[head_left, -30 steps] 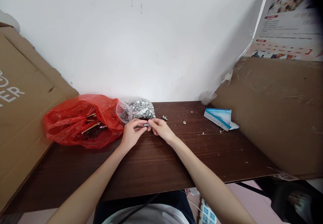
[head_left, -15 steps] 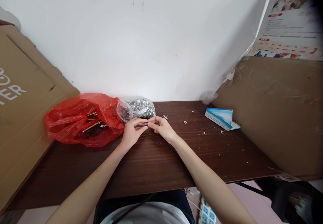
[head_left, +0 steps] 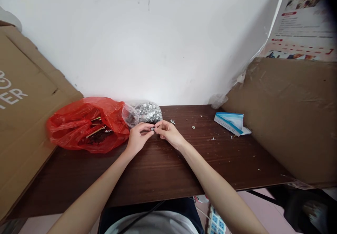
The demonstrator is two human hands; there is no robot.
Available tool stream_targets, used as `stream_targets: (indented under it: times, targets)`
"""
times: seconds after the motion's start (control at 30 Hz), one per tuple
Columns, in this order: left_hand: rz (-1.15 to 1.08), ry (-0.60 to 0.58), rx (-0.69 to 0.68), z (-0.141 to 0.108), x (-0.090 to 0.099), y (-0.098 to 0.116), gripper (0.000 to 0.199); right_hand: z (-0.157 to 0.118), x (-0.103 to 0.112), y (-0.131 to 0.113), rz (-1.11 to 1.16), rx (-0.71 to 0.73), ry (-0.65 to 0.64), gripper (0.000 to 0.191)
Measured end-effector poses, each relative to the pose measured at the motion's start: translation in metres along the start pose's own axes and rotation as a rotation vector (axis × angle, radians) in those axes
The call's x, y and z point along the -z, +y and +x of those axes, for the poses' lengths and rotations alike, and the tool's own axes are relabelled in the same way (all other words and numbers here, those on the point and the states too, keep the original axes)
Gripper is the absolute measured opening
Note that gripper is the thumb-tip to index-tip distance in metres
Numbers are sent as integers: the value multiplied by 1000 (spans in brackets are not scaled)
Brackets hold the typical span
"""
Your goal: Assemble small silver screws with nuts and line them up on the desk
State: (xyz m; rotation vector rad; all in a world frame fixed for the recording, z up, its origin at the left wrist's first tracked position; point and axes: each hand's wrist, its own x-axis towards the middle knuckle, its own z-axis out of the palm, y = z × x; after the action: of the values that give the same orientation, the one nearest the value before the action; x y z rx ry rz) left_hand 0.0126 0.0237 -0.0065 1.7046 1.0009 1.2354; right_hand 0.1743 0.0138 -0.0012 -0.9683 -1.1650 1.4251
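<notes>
Between my fingertips is a small metal fitting (head_left: 152, 129), dark and silvery, too small to name more exactly. My left hand (head_left: 138, 135) pinches it from the left with thumb and forefinger. From the right, my right hand (head_left: 168, 132) closes thumb and fingers on its other end. Just behind the hands lies a clear plastic bag (head_left: 149, 112) full of small shiny metal parts. A red plastic bag (head_left: 86, 123) sits to the left, gaping, with brass-coloured rods and dark screw-like pieces inside. Another small metal fitting (head_left: 172, 122) rests beyond my right hand.
On the brown table (head_left: 158, 177) a metal nut-like piece (head_left: 193, 127) and scattered scraps lie to the right. A blue and white packet (head_left: 229, 123) is farther right. Cardboard walls (head_left: 286, 118) flank the table, with a white wall (head_left: 168, 51) behind.
Both hands stay in place, still pinching the small metal fitting, with only a slight shift of the fingers. The view has tilted very slightly.
</notes>
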Motion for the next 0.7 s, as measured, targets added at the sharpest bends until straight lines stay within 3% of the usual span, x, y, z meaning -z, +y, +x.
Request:
stream_targets:
  times: [0.13, 0.33, 0.7]
  targets:
    - [11, 12, -5, 1, 1, 0, 22, 1, -1, 3, 22, -68, -22, 40]
    - [-9, 5, -17, 1, 1, 1, 21, 0, -2, 3, 20, -2, -23, 41]
    - [-18, -4, -3, 2, 3, 0, 21, -1, -3, 2, 30, -37, -29, 41]
